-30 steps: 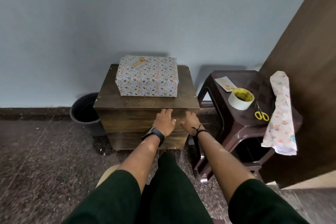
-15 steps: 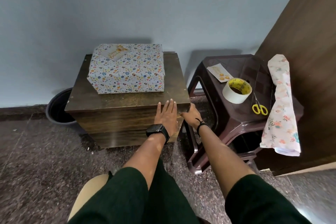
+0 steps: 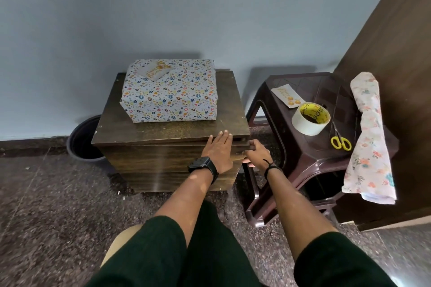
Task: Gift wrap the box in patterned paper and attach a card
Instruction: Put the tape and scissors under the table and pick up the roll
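Head view: the box (image 3: 171, 91) sits fully wrapped in patterned paper on the far part of the wooden stand (image 3: 163, 130), with a card (image 3: 156, 70) lying on its far-left top corner. Both hands are off the box. The left hand (image 3: 218, 152) lies flat with straight fingers on the near-right edge of the stand. The right hand (image 3: 255, 154) curls its fingers round the stand's near-right corner, where half a second ago it only rested against the side. The view has also shifted since then, so the stand appears nearer the centre.

On the stool (image 3: 303, 147) to the right lie a spare card (image 3: 288, 96), tape (image 3: 311, 119), scissors (image 3: 340, 141) and a paper roll (image 3: 368, 133), all untouched.

Judgement: wrapping and card attachment appear complete. The grip on the stand suggests repositioning or bracing, not further wrapping.
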